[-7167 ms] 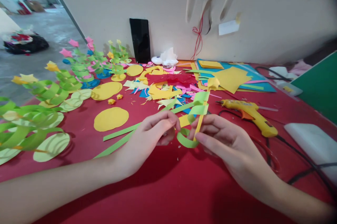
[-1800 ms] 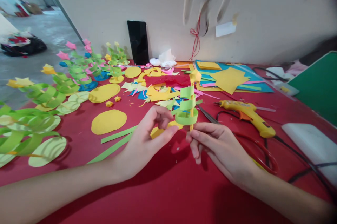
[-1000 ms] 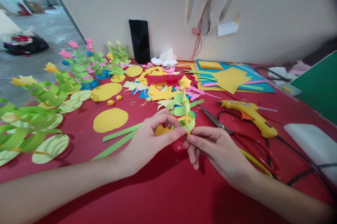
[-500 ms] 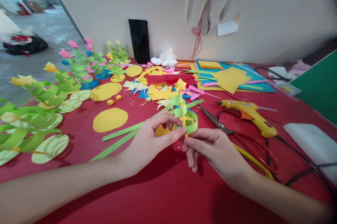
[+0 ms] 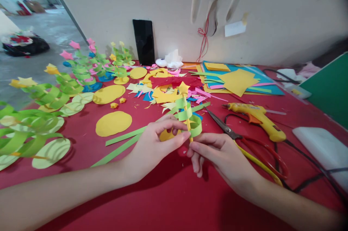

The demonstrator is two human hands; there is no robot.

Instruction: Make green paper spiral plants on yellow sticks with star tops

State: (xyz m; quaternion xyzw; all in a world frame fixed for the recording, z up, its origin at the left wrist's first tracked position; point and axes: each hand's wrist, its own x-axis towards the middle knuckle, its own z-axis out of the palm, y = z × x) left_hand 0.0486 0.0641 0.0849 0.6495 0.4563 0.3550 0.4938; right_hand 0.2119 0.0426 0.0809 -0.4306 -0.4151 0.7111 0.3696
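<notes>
The right hand pinches the foot of the paper tree, upright above the red counter; the left hand pinches, it seems, the lowest green coil. Scraps, scissors and a glue gun lie beyond, under a pale wall. The tree's star has drifted slightly left since half a second ago.

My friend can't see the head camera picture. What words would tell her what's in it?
Two bare hands, left hand and right hand, pinch a small paper tree, a green spiral on a yellow stick topped with a star, above a red table. Scissors, a yellow glue gun and finished paper trees lie around.
</notes>
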